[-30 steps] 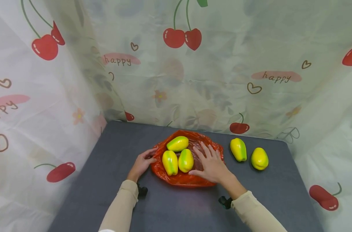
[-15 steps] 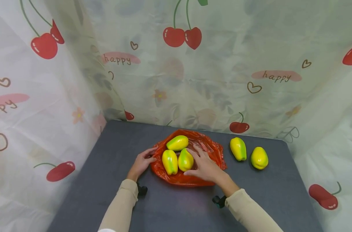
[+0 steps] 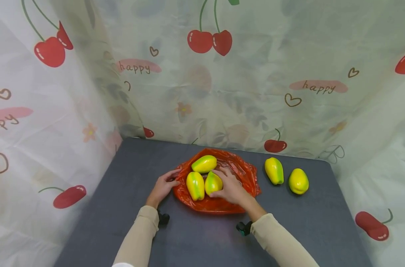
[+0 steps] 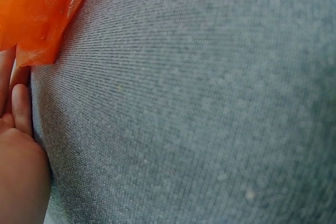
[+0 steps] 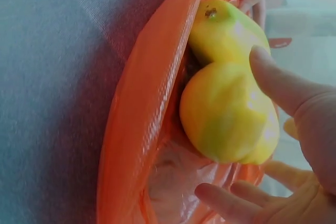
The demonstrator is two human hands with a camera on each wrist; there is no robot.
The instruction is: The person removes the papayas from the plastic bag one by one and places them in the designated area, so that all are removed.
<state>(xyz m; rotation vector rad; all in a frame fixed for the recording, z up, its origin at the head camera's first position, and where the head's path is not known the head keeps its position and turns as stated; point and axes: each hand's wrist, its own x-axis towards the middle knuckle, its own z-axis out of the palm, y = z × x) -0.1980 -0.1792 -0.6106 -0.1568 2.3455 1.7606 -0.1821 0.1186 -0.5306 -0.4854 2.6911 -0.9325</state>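
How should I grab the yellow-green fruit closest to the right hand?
Probably hold this yellow-green fruit round its fat middle, coming from the right. It's widest and rounded there; another fruit crowds its left, while its right faces the roomier part of the red bag.

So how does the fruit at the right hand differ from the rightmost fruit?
The bagged fruit at the right hand lies in the red bag; the rightmost fruit lies on the dark table. The hand is partly around the bagged fruit; no hand touches the rightmost fruit. The bagged fruit shows a green stripe; the rightmost fruit looks mostly yellow. Both are glossy.
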